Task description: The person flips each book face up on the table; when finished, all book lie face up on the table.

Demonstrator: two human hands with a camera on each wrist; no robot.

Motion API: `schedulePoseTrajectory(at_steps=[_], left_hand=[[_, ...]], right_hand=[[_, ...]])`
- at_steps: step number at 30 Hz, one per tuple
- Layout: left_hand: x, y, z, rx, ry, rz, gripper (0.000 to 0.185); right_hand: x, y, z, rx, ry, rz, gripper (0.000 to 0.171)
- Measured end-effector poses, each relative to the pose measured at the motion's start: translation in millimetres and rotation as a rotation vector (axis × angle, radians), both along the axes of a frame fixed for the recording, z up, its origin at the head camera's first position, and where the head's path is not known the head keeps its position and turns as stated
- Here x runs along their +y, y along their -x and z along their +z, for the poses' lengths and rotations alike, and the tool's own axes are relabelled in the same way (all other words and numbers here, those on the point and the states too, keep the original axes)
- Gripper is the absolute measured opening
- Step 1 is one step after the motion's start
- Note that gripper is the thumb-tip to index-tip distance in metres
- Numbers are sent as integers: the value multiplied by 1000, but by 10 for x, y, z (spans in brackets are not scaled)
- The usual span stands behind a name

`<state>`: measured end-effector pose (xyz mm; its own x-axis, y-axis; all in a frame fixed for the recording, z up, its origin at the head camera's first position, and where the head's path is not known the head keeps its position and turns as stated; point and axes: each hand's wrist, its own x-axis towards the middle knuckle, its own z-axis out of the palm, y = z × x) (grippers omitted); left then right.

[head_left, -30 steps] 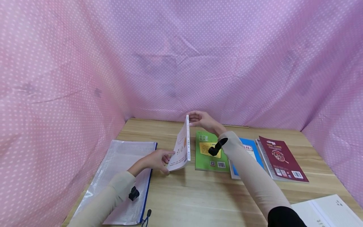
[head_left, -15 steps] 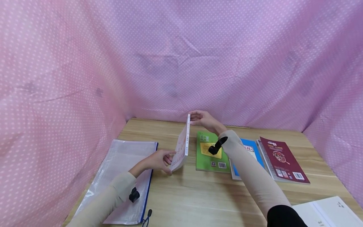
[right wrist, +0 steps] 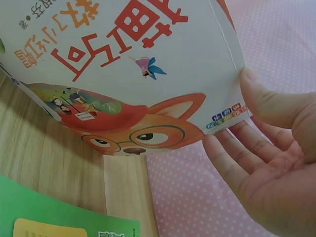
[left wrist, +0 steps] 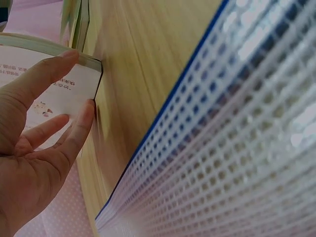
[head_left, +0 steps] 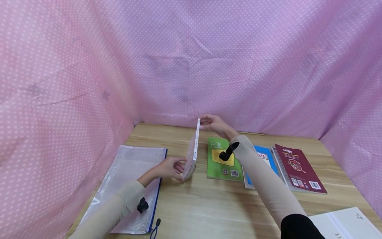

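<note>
**A:** At the table's (head_left: 209,212) near right corner, what lies there?

**B:** A white booklet (head_left: 343,224). At the near left edge, a clear mesh pouch (head_left: 131,186) with a blue zip lies flat.

**A:** And the hands?

**B:** Toward the middle, the left hand (head_left: 170,167) pinches the near lower corner of a white book (head_left: 194,149), thumb and fingers clamped on it. The book stands on edge, spine up, tilted a little to the left.

**A:** The other hand?

**B:** Farther back, the right hand (head_left: 213,125) holds the book's far top corner, thumb on the cover (right wrist: 123,64), fingers nearly straight against its edge.

**A:** Beside it?

**B:** To the right lie a green book (head_left: 222,159), a blue book (head_left: 264,159) and a maroon book (head_left: 298,167), side by side. Pink dotted cloth (head_left: 191,59) hangs behind the far edge.
</note>
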<state>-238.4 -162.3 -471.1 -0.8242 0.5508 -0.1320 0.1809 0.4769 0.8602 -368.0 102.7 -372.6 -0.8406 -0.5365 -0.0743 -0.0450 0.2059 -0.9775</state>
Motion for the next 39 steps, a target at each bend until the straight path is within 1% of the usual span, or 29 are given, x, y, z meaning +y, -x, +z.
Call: schedulePoseTrajectory(at_steps=[3, 11, 16, 18, 20, 22, 27, 33, 37, 39], left_hand=[[20, -14, -5, -2, -21, 0, 85], [2, -72, 43, -21, -54, 12, 81], [-15, -89, 78, -21, -100, -7, 75], [-13, -95, 102, -10, -105, -17, 73], [-4, -101, 145, 2, -110, -22, 72], [8, -102, 201, 13, -113, -12, 71], [57, -91, 383, 20, -155, 19, 73], [95, -63, 575, 57, -193, 27, 74], [100, -50, 660, 76, -188, 29, 74], [104, -46, 696, 92, -160, 33, 74]], right_hand=[[1, 20, -7, -6, 14, 10, 55], [-7, 27, -1, 3, 9, 18, 56], [-51, 33, 0, 7, 12, 5, 55], [-69, 33, -1, 7, 19, 3, 55], [-85, 31, -2, 8, 24, 0, 56], [-99, 29, -4, 11, 25, -3, 56], [-115, 32, -13, 22, 29, -8, 53], [-133, 22, -24, 21, 48, -13, 52], [-144, 11, -36, 24, 46, -15, 51], [-149, 4, -38, 21, 43, -17, 52]])
